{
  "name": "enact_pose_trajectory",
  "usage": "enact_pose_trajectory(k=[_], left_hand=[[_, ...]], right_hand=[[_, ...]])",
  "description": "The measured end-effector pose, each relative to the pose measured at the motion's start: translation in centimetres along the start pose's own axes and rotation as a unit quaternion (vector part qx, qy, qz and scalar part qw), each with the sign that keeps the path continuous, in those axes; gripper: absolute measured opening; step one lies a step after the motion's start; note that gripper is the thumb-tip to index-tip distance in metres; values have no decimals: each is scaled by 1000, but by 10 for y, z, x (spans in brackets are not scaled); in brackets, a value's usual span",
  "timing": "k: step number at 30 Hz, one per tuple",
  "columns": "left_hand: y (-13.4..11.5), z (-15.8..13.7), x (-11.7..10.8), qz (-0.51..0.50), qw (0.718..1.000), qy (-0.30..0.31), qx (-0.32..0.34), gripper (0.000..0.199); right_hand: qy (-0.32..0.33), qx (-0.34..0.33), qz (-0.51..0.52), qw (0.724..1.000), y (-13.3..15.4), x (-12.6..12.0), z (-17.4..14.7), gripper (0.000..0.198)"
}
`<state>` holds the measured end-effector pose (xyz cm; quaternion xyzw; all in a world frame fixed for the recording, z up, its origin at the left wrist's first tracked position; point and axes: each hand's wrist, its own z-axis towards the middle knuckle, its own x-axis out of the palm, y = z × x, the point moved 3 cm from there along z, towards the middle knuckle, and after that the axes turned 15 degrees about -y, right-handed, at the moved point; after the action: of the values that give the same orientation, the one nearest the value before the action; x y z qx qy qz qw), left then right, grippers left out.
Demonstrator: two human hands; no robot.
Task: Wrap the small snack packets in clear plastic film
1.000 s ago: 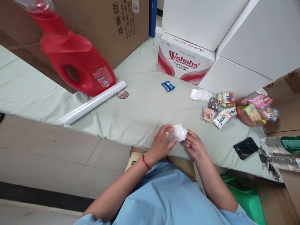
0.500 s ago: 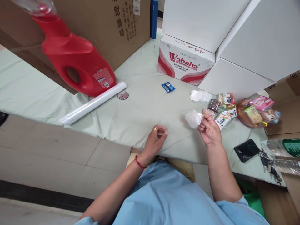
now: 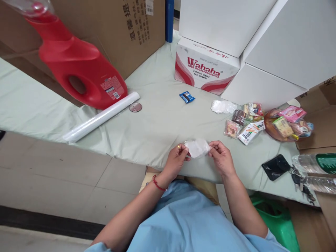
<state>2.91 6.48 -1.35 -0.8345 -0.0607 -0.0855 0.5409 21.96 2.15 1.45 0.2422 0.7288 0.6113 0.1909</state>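
Between my two hands, over the front edge of the cloth-covered table (image 3: 154, 129), is a small translucent white plastic packet (image 3: 198, 148). My left hand (image 3: 178, 157) pinches its left end, and my right hand (image 3: 221, 155) pinches the right end. What the packet contains, I cannot make out. A similar white packet (image 3: 223, 106) lies farther back, beside several wrapped snacks: a brown packet (image 3: 238, 117), a pinkish one (image 3: 232, 129) and a white one with orange sticks printed on it (image 3: 248, 133). Beyond my hands lies a small blue packet (image 3: 187, 97).
On the left stand a red jug (image 3: 86, 70), a white roll (image 3: 105, 117) and a round metallic disc (image 3: 135, 107). A Wahaha carton (image 3: 206, 66) and white boxes (image 3: 212, 24) rise behind. At right are a bowl (image 3: 273, 127) of snacks, a black phone (image 3: 276, 167), keys and plastic bottles (image 3: 307, 164).
My right hand has brought the white packet left and toward me, away from the snacks. My left hand, empty before, now pinches its other end.
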Motion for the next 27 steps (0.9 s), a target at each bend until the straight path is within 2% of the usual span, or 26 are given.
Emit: enact_pose_trajectory(k=[6, 8, 10, 13, 16, 17, 19, 20, 22, 25, 27], left_hand=[[-4, 6, -15, -11, 995, -80, -63, 30], [-9, 10, -16, 17, 993, -69, -92, 28], [-21, 18, -7, 45, 994, -30, -99, 26], [-56, 37, 28, 38, 998, 27, -35, 24], [-100, 55, 82, -58, 987, 148, 10, 23], [-111, 58, 97, -76, 977, 199, 12, 35], [-119, 62, 116, -57, 967, 246, 10, 52], [-115, 62, 118, -33, 967, 251, 16, 55], [-92, 60, 109, 30, 972, 230, 41, 52], [-40, 48, 69, 107, 978, 150, 102, 47], [-12, 33, 40, 147, 971, 111, 154, 47]], right_hand=[[-85, 70, 86, 990, 0, -27, 9, 32], [-125, 96, 92, 983, -2, -37, 10, 35], [-165, 109, 79, 977, -5, -48, 8, 35], [-199, 105, 56, 973, -10, -60, 2, 33], [-205, 92, 55, 973, -13, -66, -5, 33], [-207, 89, 60, 972, -13, -67, -8, 33], [-215, 87, 80, 970, -11, -69, -13, 36], [-218, 86, 96, 967, -10, -70, -15, 37], [-212, 90, 131, 964, -7, -69, -18, 40], [-168, 97, 168, 966, -5, -64, -17, 43], [-142, 108, 169, 969, -6, -58, -15, 46]])
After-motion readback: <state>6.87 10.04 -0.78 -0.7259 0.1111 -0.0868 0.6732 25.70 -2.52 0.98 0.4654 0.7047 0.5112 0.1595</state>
